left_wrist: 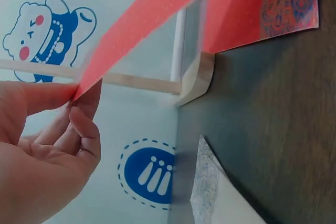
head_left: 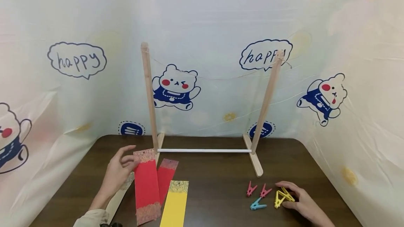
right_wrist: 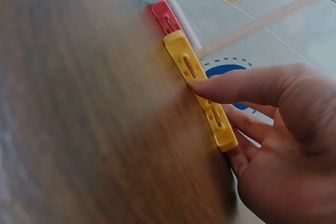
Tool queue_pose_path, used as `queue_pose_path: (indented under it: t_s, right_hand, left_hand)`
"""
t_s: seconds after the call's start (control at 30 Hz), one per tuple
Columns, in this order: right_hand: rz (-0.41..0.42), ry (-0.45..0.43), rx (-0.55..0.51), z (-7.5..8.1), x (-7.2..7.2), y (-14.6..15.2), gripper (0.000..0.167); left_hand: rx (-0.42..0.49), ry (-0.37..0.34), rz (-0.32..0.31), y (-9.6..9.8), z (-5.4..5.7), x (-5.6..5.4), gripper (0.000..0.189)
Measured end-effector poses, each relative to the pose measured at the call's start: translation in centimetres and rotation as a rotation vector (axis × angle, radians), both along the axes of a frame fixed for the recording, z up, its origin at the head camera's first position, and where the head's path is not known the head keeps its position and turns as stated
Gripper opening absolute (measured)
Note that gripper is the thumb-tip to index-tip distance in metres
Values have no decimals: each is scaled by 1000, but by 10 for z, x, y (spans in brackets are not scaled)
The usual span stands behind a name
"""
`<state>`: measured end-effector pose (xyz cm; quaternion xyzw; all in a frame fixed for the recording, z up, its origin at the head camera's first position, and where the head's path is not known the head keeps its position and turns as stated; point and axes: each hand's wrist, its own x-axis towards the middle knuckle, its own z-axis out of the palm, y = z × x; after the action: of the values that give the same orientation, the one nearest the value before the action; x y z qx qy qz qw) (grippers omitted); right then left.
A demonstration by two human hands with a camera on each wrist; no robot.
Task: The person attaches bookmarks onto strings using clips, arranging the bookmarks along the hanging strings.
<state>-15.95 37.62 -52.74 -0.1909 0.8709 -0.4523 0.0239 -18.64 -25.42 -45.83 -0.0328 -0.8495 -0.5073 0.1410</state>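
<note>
My left hand (head_left: 116, 172) pinches the upper left edge of a red paper strip (head_left: 147, 181) with patterned ends. In the left wrist view the strip (left_wrist: 142, 24) slants up from between thumb and fingers. Partly behind it is a second red strip (head_left: 167, 176). A yellow strip (head_left: 175, 202) lies to its right, and a cream strip (head_left: 117, 197) is partly covered by my left forearm. My right hand (head_left: 303, 202) has thumb and fingers around a yellow clothespin (head_left: 288, 194); another yellow clothespin (head_left: 278, 200) lies against it. The thumb rests at the clothespin's edge (right_wrist: 184, 59).
Two pink clothespins (head_left: 250, 188) and a blue one (head_left: 257, 204) lie left of my right hand. Behind stands a wooden frame (head_left: 266, 104) with two posts, a white crossbar (head_left: 205, 150) and a sagging string (head_left: 214, 78). A printed cloth hangs behind the brown table (head_left: 217, 174).
</note>
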Motion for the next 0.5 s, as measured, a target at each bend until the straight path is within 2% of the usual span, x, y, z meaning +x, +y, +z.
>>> queue_pose_path:
  t_s: [0.1, 0.2, 0.33, 0.5]
  right_hand:
    - [-57, 27, 9, -1, -2, -2, 49]
    - [-124, 8, -5, 0, -2, -4, 44]
    - [-213, 2, -22, 0, -1, -8, 38]
    - [-306, -4, -13, -1, -1, -16, 40]
  left_hand:
    - [-30, 16, 49, -1, 3, 2, 37]
    - [-67, 41, 57, 0, 7, 1, 24]
    - [-117, 98, 34, 5, 13, 3, 20]
    - [-156, 144, 35, 9, 24, 13, 21]
